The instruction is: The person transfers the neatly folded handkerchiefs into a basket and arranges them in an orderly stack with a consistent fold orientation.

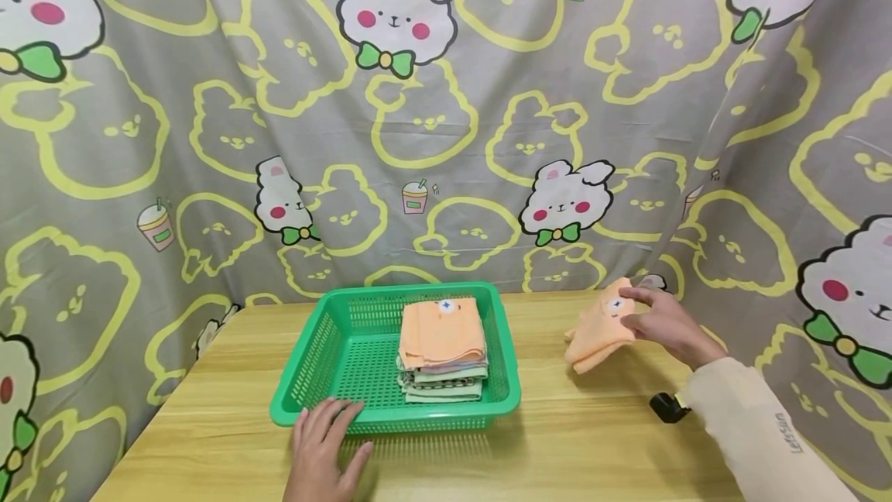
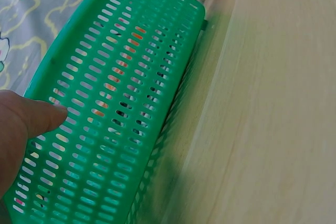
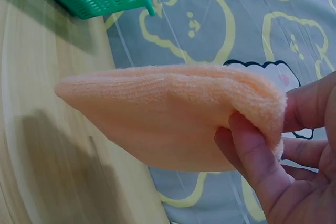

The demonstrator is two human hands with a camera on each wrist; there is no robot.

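My right hand [image 1: 665,324] pinches a folded orange towel [image 1: 599,328] by one edge, holding it above the table right of the basket. In the right wrist view the towel [image 3: 157,119] looks soft and fuzzy, doubled over in layers. My left hand [image 1: 324,448] rests on the near rim of a green plastic basket [image 1: 300,366], its fingers lying over the rim near the front left corner. The thumb [image 2: 44,116] lies against the slotted outer wall in the left wrist view. Inside the basket, toward its right side, sits a stack of folded towels [image 1: 442,339], an orange one on top.
A small black object [image 1: 669,407] lies by my right sleeve, partly hidden. The wooden table [image 1: 571,448] runs back to a grey curtain [image 1: 446,115] printed with cartoon rabbits, which also hangs along both sides.
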